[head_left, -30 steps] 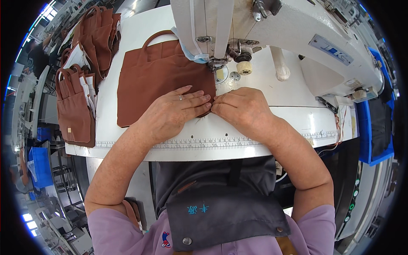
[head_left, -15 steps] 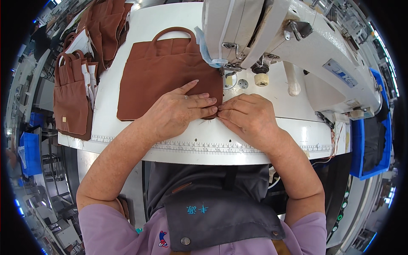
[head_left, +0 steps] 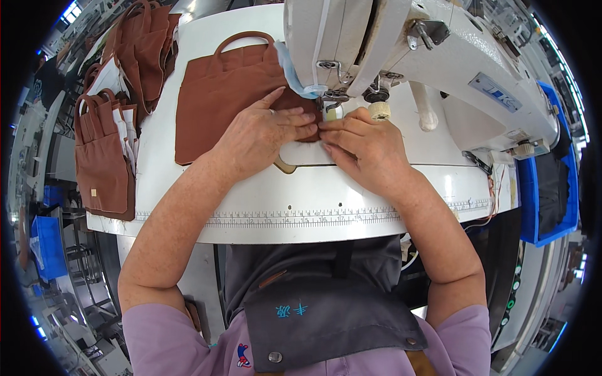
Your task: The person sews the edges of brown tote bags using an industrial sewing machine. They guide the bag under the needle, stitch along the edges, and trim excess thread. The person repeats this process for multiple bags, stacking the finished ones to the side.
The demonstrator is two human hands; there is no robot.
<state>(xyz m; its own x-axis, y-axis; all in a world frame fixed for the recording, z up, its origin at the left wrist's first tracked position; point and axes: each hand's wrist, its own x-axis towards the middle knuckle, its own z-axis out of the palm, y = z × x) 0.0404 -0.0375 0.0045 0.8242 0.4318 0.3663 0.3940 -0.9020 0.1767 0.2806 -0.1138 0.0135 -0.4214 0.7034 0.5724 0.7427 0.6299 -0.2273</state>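
Observation:
A brown leather-like handbag panel [head_left: 216, 100] with a looped handle lies flat on the white table. Its right edge runs under the needle area of the sewing machine [head_left: 332, 94]. My left hand [head_left: 260, 131] rests on the panel with fingers stretched out, pressing its near right part. Beside it, my right hand [head_left: 364, 147] pinches the panel's edge at the near right corner, fingertips close to those of the left. The needle itself is too small to make out.
More brown handbags [head_left: 106, 150] hang or lie at the table's left edge, with others behind. A ruler strip [head_left: 301, 217] runs along the front edge. A blue bin [head_left: 552, 207] with dark material stands at right; another blue bin [head_left: 50, 247] is at far left.
Both hands and the handbag panel have moved away from me, toward the machine's needle area. A table cutout under the panel's near edge is now uncovered.

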